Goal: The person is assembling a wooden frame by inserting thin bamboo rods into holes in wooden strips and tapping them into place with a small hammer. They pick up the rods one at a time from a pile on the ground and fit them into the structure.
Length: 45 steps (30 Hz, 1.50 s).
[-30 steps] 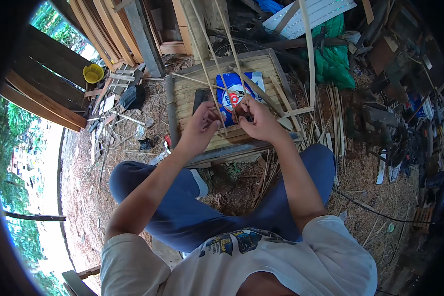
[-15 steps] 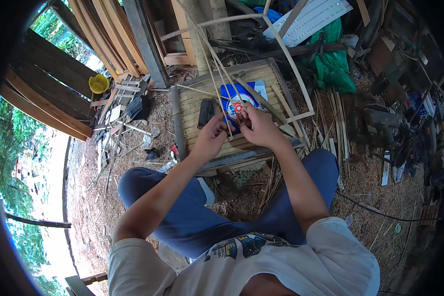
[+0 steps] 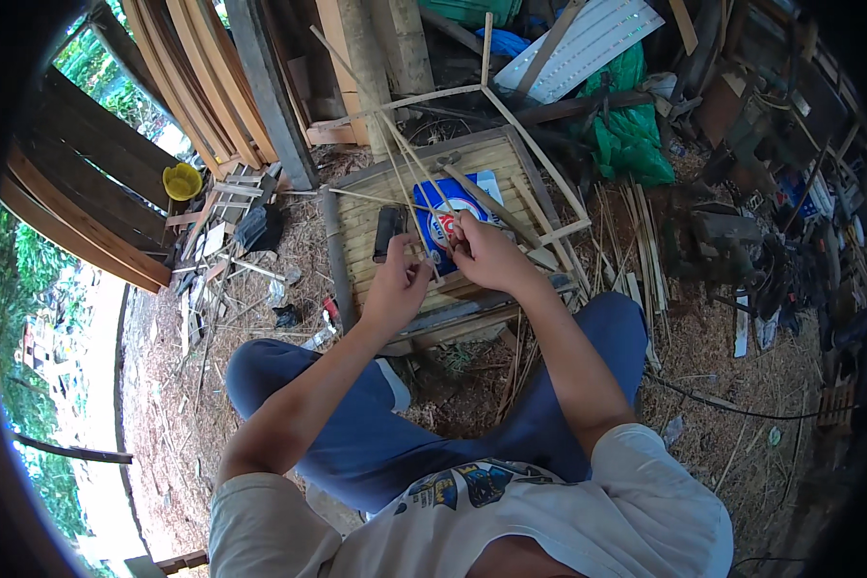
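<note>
My right hand (image 3: 489, 252) is closed in a pinch around a thin bamboo stick, above a blue printed packet (image 3: 436, 204). My left hand (image 3: 397, 286) is beside the lower end of another thin bamboo stick (image 3: 402, 173), its fingers loosely bent and apart. The sticks belong to a large, light frame of bent bamboo strips (image 3: 539, 154) reaching away to the far right. Under both hands is a low table of bamboo slats (image 3: 356, 226) with a wooden rim. A dark oblong object (image 3: 388, 233) lies there near my left fingers. A hammer-like tool with a wooden handle (image 3: 482, 193) rests across the packet.
Split bamboo strips (image 3: 645, 246) lie on the ground right of the table. Behind them are a green plastic sheet (image 3: 631, 135) and a white perforated panel (image 3: 588, 48). Scrap wood, a yellow bowl (image 3: 183, 181) and leaning planks (image 3: 202, 87) are at the left. A black cable (image 3: 732, 407) crosses the ground.
My left hand has drawn back a little, and its fingers have loosened. My right hand keeps its pinch on the stick. The whole view has shifted slightly.
</note>
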Each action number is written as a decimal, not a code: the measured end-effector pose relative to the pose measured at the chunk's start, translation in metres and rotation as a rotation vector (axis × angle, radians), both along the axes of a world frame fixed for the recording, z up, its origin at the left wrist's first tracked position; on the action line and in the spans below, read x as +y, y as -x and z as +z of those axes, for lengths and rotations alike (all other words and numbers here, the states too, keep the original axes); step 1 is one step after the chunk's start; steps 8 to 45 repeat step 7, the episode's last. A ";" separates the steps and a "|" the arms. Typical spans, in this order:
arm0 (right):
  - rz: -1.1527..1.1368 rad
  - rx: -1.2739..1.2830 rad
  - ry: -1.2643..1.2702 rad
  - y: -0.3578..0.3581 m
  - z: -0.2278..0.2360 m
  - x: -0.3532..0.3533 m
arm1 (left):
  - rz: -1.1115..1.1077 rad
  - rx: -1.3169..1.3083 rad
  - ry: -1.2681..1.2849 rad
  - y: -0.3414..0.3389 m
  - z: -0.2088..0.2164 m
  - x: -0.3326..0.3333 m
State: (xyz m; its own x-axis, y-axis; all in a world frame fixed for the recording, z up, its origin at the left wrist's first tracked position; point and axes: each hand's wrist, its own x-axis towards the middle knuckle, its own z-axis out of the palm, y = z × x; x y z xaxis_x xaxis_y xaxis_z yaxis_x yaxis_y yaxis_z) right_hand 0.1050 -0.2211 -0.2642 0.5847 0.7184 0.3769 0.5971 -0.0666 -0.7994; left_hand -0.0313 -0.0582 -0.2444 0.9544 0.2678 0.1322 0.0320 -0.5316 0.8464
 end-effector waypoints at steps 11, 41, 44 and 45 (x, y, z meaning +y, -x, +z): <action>-0.132 0.002 0.070 0.002 0.001 0.004 | 0.019 0.019 -0.318 0.004 0.001 -0.006; -0.132 0.002 0.070 0.002 0.001 0.004 | 0.019 0.019 -0.318 0.004 0.001 -0.006; -0.132 0.002 0.070 0.002 0.001 0.004 | 0.019 0.019 -0.318 0.004 0.001 -0.006; -0.132 0.002 0.070 0.002 0.001 0.004 | 0.019 0.019 -0.318 0.004 0.001 -0.006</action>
